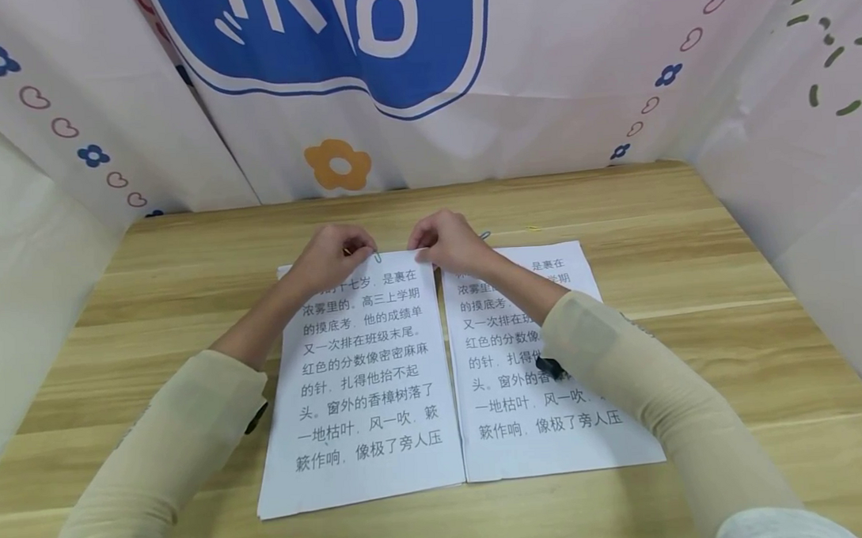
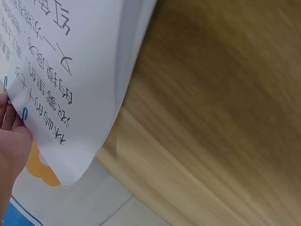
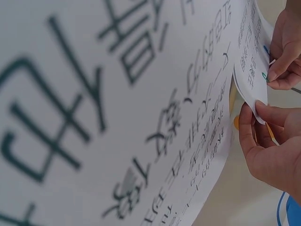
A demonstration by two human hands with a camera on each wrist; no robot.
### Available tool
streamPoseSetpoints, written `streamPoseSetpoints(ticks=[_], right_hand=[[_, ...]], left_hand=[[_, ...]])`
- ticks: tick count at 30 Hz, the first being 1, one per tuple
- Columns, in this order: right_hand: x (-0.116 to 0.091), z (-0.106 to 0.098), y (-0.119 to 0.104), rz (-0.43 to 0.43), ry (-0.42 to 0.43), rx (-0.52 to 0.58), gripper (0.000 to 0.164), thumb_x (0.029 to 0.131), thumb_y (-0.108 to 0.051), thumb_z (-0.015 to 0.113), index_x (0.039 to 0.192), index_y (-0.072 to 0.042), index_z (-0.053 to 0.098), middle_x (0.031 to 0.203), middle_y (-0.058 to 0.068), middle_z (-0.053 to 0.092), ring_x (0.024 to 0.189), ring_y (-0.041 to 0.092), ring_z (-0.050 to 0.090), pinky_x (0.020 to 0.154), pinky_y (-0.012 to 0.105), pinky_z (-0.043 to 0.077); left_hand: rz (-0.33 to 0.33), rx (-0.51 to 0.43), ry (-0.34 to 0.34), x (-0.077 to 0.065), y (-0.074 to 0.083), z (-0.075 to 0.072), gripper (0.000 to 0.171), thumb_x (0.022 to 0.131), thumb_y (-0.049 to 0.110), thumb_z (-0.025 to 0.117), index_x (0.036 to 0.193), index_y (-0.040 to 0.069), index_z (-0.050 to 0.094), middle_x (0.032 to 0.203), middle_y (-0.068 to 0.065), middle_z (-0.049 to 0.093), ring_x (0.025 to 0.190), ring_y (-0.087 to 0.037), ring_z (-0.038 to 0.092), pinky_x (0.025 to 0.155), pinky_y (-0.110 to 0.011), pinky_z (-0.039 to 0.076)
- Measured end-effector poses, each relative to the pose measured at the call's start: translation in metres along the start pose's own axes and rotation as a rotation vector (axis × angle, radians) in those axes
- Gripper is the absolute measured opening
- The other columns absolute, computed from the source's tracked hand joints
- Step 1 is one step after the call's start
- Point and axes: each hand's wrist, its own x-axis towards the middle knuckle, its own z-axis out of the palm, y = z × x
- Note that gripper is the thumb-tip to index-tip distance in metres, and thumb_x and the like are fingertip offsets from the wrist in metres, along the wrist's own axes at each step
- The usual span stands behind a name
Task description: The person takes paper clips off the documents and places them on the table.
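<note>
Two stacks of printed paper lie side by side: the left stack (image 1: pixel 363 366) and the right stack (image 1: pixel 550 423). At the left stack's top edge, my left hand (image 1: pixel 335 256) pinches the end of a green paper clip (image 3: pixel 265 76) that sits over the edge. A blue paper clip (image 2: pixel 25 114) is farther toward the left corner, hidden behind the hand in the head view. My right hand (image 1: pixel 453 243) pinches the left stack's top right corner between thumb and fingers, the sheets slightly lifted and curved in the right wrist view (image 3: pixel 251 87).
Another paper clip (image 1: pixel 484 235) shows at the right stack's top edge, partly behind the right hand. A small yellow piece (image 1: pixel 533 228) lies on the wooden table (image 1: pixel 726 354) behind the stacks. A printed curtain (image 1: pixel 540 130) hangs along the table's back edge.
</note>
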Motion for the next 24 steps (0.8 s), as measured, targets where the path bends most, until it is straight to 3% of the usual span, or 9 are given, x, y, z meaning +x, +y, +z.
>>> streamPoseSetpoints(ticks=[8, 24], right_hand=[[0.0009, 0.0003, -0.0001, 0.031, -0.004, 0.001, 0.011, 0.094, 0.005, 0.07, 0.101, -0.001, 0.076, 0.096, 0.012, 0.072, 0.085, 0.022, 0.066, 0.069, 0.026, 0.056], [-0.0007, 0.0008, 0.001, 0.035, -0.011, 0.002, 0.012, 0.094, 0.004, 0.07, 0.103, -0.002, 0.076, 0.099, 0.011, 0.073, 0.088, 0.022, 0.067, 0.073, 0.027, 0.057]], left_hand=[[-0.013, -0.039, -0.006, -0.0016, 0.0007, -0.0017, 0.014, 0.102, 0.001, 0.061, 0.108, -0.004, 0.072, 0.101, -0.019, 0.07, 0.089, -0.027, 0.062, 0.08, -0.033, 0.052], [-0.024, -0.046, -0.008, -0.0028, 0.0, -0.0021, 0.014, 0.102, 0.003, 0.062, 0.11, -0.004, 0.072, 0.103, -0.019, 0.07, 0.091, -0.028, 0.063, 0.083, -0.034, 0.052]])
